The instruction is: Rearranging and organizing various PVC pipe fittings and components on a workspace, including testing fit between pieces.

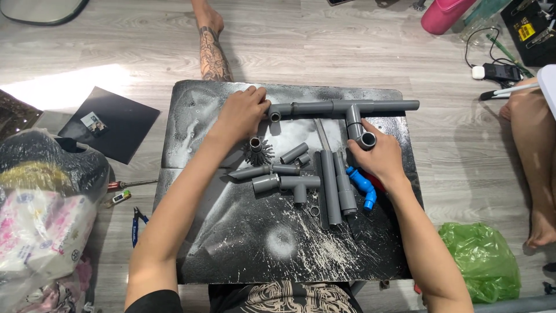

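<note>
Pipe assembly: a grey pipe assembly (341, 107) of straight runs, elbow and tee lies across the far edge of the black board (231, 243).
Left hand: the left hand (243, 113) is closed over the assembly's left elbow end.
Right hand: the right hand (379, 156) grips the open fitting on the tee's downward branch.
Loose parts: grey pipe offcuts (333, 185), a tee fitting (295, 184) and a blue valve (362, 184) lie mid-board, between the forearms.
Floor: pliers (138, 223) left of the board, a green plastic bag (483, 261) right.
</note>
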